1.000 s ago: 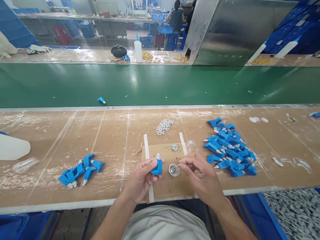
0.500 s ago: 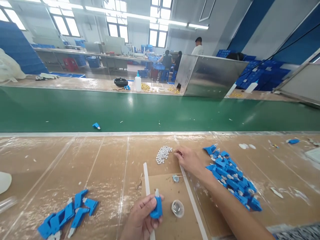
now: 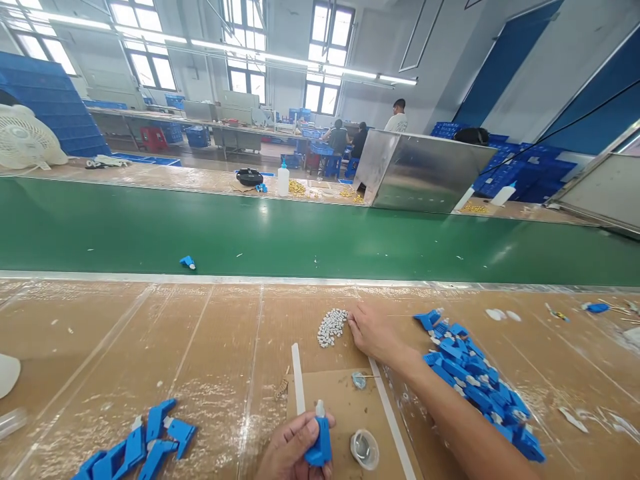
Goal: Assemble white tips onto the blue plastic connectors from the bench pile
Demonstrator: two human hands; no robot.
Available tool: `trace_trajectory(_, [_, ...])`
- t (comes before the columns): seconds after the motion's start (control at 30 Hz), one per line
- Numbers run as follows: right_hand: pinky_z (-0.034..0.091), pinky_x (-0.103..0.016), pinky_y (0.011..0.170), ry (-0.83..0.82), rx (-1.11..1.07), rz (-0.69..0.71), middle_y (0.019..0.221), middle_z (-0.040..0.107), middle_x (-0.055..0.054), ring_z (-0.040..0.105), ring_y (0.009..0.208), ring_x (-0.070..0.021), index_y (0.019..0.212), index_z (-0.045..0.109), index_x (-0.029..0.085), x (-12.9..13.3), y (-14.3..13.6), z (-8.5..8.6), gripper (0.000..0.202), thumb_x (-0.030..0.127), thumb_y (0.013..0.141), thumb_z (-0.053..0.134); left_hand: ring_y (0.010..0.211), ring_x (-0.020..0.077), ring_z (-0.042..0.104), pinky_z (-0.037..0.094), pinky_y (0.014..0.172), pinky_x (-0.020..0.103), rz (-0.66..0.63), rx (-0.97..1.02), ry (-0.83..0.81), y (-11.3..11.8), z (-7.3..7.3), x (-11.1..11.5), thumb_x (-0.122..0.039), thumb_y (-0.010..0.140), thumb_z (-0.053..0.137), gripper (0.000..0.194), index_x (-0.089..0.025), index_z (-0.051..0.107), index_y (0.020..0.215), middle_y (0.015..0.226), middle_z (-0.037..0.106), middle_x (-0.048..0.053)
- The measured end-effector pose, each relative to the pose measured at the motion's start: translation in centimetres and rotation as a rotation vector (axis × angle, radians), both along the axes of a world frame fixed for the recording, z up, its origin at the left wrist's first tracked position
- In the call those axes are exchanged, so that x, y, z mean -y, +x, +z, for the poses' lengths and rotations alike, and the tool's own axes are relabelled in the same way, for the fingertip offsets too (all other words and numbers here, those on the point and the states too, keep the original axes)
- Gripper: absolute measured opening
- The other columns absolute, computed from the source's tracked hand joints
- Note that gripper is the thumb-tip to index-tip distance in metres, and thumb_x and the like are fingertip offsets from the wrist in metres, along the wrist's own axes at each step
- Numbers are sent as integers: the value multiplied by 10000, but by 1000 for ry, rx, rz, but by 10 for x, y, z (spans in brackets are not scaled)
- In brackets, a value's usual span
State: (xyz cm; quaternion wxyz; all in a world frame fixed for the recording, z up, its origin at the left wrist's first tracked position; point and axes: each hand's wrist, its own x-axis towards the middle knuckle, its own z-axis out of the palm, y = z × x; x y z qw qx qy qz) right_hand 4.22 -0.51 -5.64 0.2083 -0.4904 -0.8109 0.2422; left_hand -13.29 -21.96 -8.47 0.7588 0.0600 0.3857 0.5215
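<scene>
My left hand (image 3: pixel 295 443) grips a blue plastic part (image 3: pixel 320 445) with a pale grey tip pointing up, over a cardboard sheet (image 3: pixel 327 390). At the right edge of a pile of small grey-white pieces (image 3: pixel 331 328), my right hand (image 3: pixel 370 330) has its fingers drawn together. Whatever lies between those fingertips is hidden. A small clear cup (image 3: pixel 364 449) stands just right of the held part. Above the cup lies a small bluish piece with a thin stick (image 3: pixel 359 380). Beneath and beyond my right forearm spreads a heap of similar blue parts (image 3: pixel 463 363).
Several more blue parts (image 3: pixel 135 448) lie at the lower left. White tape strips (image 3: pixel 299 379) flank the cardboard. A green conveyor belt (image 3: pixel 280 233) crosses beyond the table, with one blue part (image 3: pixel 187 262) on it. A white bottle (image 3: pixel 283 180) stands on the far bench; people sit behind.
The camera view has tilted up slightly, so the scene sits lower. My right fingertips have come closer to the pile of grey-white pieces. My left hand keeps hold of the blue part.
</scene>
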Motion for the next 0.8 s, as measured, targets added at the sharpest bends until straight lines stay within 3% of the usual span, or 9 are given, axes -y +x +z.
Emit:
trace_trajectory(0.13, [508,-313,620,-210,-277,0,736,595,-29,585,690,-193,800,572,193,26,5,14,263,411,928,501,478,81,601,396,413,133,59,1,27,3,13,0,-342,706,853,319,-94,727,862,642,629,33])
trace_trajectory(0.27, [506,-258,527,-422,-533,7,766,634,-27,600,613,-145,875,567,187,75,13,33,375,559,904,522,574,94,616,444,502,161,104,-57,95,12,39,-3,-372,727,837,350,-110,745,940,731,659,54])
trace_trajectory(0.47, [490,-209,534,-769,-958,-9,768,669,-32,589,599,-105,837,658,161,138,14,63,297,448,839,733,642,101,587,451,572,192,8,-137,250,26,71,-10,-399,794,776,332,-123,729,973,777,658,50])
trace_trajectory(0.8, [459,-198,507,-827,-1051,16,681,571,6,544,603,-113,824,658,172,167,14,69,265,428,865,710,556,87,560,457,518,178,31,-158,238,38,85,-3,-383,753,804,314,-135,648,865,694,658,23])
